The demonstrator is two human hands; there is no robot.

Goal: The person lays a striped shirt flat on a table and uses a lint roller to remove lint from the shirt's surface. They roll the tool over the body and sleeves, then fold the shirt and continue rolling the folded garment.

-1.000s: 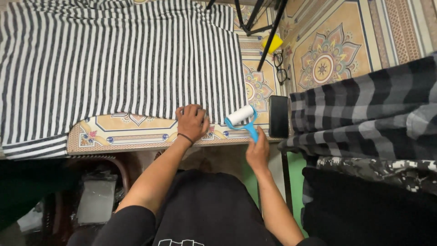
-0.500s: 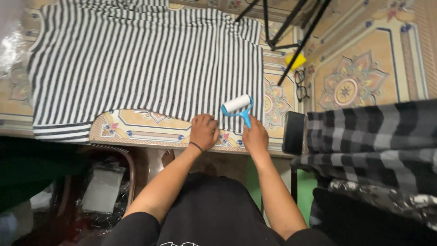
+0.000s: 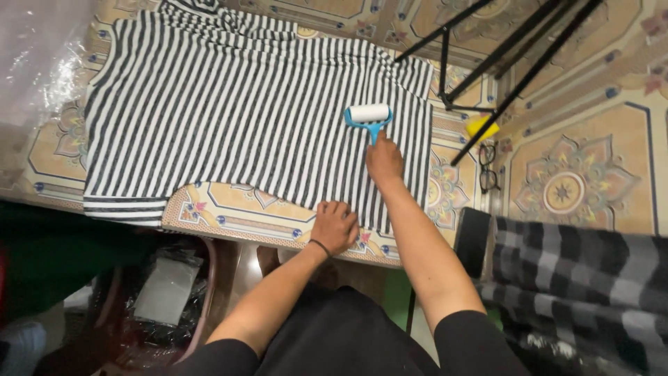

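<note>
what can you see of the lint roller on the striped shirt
The lint roller has a white cylindrical roll in a bright blue, plastic-looking frame with a short blue handle. It lies crosswise on the black-and-white striped shirt, near the shirt's right edge, roll pressed on the fabric. The right hand grips the handle from below, pointing it away from the body. Nothing else touches it.

Black metal tripod legs (image 3: 487, 56) and black-framed eyeglasses (image 3: 488, 167) are crowding the right; the striped black-and-white shirt (image 3: 229, 118) is lying flat and passable.

patterned table (image 3: 243, 209), striped shirt (image 3: 229, 118), glasses (image 3: 488, 167)
</note>
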